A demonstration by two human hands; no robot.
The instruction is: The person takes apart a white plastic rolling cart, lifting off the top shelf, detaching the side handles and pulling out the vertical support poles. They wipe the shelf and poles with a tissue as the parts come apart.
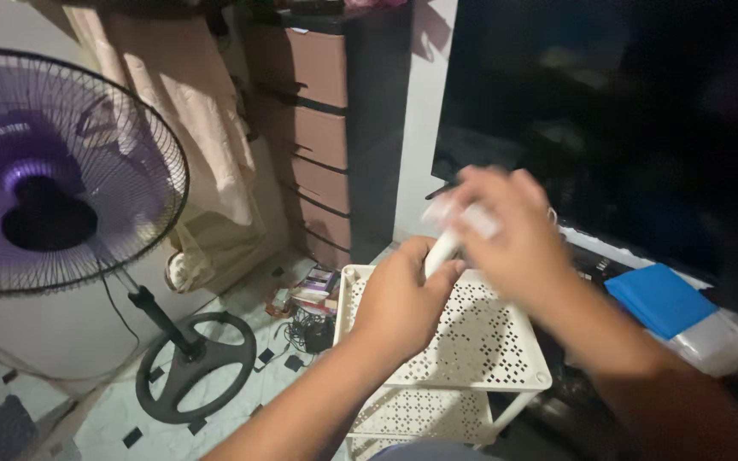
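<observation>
1. The left hand (401,300) is at the centre of the view, closed in a fist around the lower end of a slim white object (442,253). The object stands nearly upright.
2. The right hand (506,229) is at 1 o'clock from the left hand, its fingers curled over the top end of the same white object. It is blurred; how tightly it grips cannot be told.
3. The white object is held in the air above a white plastic rack (480,341). It does not touch the rack.
4. The rack has perforated shelves. The top shelf shows nothing lying on it; a lower shelf shows at 6 o'clock, and its contents cannot be told.
5. A standing fan (53,171) with purple blades is at 9 o'clock; its round base rests on the tiled floor.
6. A brown chest of drawers (322,128) stands at 11 o'clock, drawers shut.
7. A dark screen (608,111) fills 1 o'clock.
8. A blue flat box (658,299) lies at 3 o'clock on a clear container.
9. Small books (318,286) are stacked on the floor at 9 o'clock from the rack.
</observation>
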